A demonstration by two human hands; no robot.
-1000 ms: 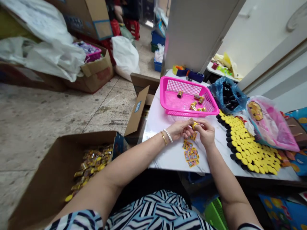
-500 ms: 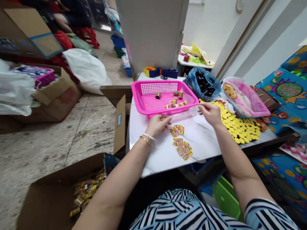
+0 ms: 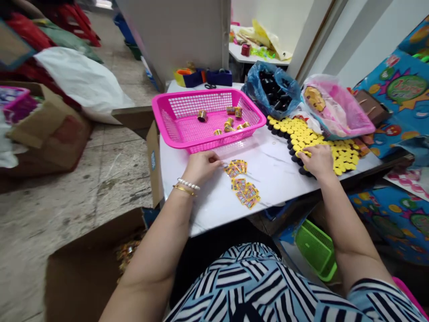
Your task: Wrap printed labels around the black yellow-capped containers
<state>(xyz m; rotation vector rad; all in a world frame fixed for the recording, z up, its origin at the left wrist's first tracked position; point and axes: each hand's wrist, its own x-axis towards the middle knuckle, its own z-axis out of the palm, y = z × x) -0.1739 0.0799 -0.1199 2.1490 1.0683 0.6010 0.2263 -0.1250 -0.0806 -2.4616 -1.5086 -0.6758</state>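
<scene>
My left hand (image 3: 202,165) rests on the white marble table (image 3: 268,179), fingers curled, its fingertips at the near end of a strip of small colourful stickers (image 3: 241,183). My right hand (image 3: 315,160) lies over the near edge of a packed block of yellow-capped black bottles (image 3: 318,143), its fingers closed around one of them. A pink plastic basket (image 3: 174,120) behind the stickers holds several small labelled bottles (image 3: 229,125).
A blue bag of black bottles (image 3: 273,91) and a pink printed bag (image 3: 335,109) sit at the table's back. A cardboard box (image 3: 83,268) with yellow-wrapped items stands on the floor at left, a green basket (image 3: 317,248) under the table. Boxes and white bags crowd the far left floor.
The hands, joined over a small yellow piece a second ago, have parted. My left hand dropped to the stickers; my right hand moved right onto the yellow-capped bottles. The view swung right.
</scene>
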